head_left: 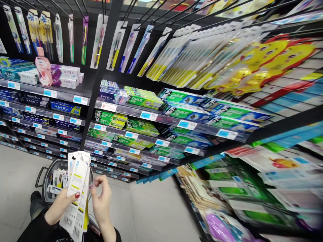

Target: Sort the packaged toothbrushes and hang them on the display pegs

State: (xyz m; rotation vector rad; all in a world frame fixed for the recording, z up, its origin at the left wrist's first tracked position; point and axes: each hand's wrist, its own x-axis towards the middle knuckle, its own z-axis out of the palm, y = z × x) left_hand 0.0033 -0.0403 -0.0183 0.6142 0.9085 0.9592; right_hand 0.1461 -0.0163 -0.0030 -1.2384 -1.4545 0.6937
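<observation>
My left hand (60, 205) grips a fanned stack of white toothbrush packs (77, 191), seen from their printed backs, low at the lower left. My right hand (101, 198) is right beside the stack, its fingers curled and pinched against the packs' right edge. Below and behind the hands stands a dark shopping basket (44, 178) on the floor with more packs inside.
Black store shelving fills the view: hanging toothbrushes (116, 47) on pegs above, toothpaste boxes (143, 97) on tiered shelves with price tags. A second rack (252, 188) of packaged goods juts out at the right. Grey tiled floor (151, 208) lies between.
</observation>
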